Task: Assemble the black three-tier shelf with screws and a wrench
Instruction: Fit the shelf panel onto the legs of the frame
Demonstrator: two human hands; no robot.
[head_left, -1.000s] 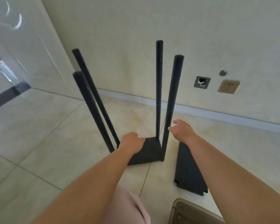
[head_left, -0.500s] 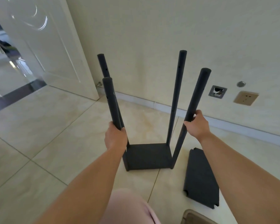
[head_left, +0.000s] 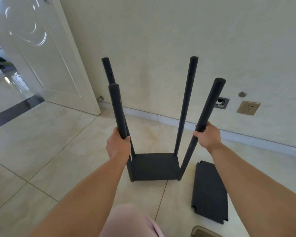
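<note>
A spare panel (head_left: 209,192) lies on the floor (head_left: 41,151) at right; left hand (head_left: 117,146) and right hand (head_left: 208,135), moved up from the base, each grip a near post; frame (head_left: 155,165) stands ready for the next tier.

Four black poles (head_left: 184,106) stand upright; one black shelf panel (head_left: 155,165) is fixed at their base; one loose shelf panel (head_left: 209,192) lies on the floor; two hands: left hand (head_left: 118,145), right hand (head_left: 208,135); one door (head_left: 41,57); one wall socket (head_left: 248,108)
</note>
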